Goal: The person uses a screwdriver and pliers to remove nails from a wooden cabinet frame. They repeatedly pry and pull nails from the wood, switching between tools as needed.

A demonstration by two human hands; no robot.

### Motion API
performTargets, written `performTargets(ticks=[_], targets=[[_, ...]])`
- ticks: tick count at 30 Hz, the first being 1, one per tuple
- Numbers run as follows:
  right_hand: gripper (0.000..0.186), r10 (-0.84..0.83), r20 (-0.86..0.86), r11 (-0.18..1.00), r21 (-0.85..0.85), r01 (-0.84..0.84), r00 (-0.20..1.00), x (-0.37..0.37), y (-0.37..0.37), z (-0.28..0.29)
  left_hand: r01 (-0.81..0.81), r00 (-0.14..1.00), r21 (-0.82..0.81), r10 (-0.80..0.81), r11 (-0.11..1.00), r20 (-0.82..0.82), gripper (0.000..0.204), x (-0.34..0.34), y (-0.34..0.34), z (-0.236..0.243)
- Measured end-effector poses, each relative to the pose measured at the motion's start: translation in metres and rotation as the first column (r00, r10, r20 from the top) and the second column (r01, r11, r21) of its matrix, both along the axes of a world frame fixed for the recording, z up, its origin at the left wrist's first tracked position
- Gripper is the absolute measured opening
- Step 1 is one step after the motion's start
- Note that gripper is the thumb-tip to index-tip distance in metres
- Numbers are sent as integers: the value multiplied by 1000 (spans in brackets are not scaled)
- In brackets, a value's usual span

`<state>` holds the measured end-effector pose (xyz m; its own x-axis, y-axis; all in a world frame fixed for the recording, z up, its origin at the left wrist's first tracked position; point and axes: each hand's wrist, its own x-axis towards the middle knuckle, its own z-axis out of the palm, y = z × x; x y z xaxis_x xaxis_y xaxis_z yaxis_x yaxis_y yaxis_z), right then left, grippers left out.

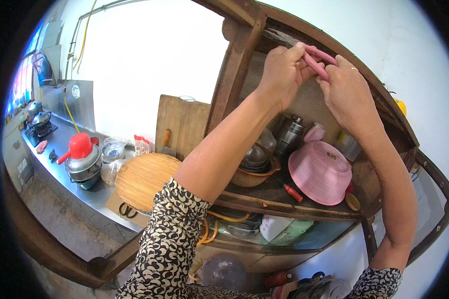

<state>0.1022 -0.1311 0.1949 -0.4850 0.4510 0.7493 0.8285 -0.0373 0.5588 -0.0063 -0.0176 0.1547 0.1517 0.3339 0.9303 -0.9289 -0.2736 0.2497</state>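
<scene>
1. My left hand [283,70] and right hand [348,92] both pinch a pink strip [318,61] high at the wooden cabinet [234,65].
2. Below, an upturned pink colander [320,172], steel flask [289,135] and brown bowl [252,178] crowd the shelf [264,197].

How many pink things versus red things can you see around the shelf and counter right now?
Pink: 3, the handle held by left hand and right hand, colander, cup.
Red: 2, pot lid, lighter.
Total: 5
</scene>
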Motion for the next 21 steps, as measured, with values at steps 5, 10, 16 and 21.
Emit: performTargets(ticks=[5, 10, 16, 21], targets=[[21, -61, 89, 988, 149, 47, 994, 1, 5, -2, 71, 992, -49, -65, 996, 107, 33, 1, -6, 3], [19, -56, 146, 969, 248, 19, 988, 3, 9, 7, 132, 976, 38, -136, 991, 172, 32, 5, -1, 10], [17, -71, 232, 953, 304, -4, 970, 5, 11, 12, 186, 959, 52, -192, 981, 210, 32, 7, 4, 10], [18, -118, 323, 924, 381, -15, 939, 6, 7, 17, 211, 946, 83, -225, 974, 231, 31, 7, 3, 11]])
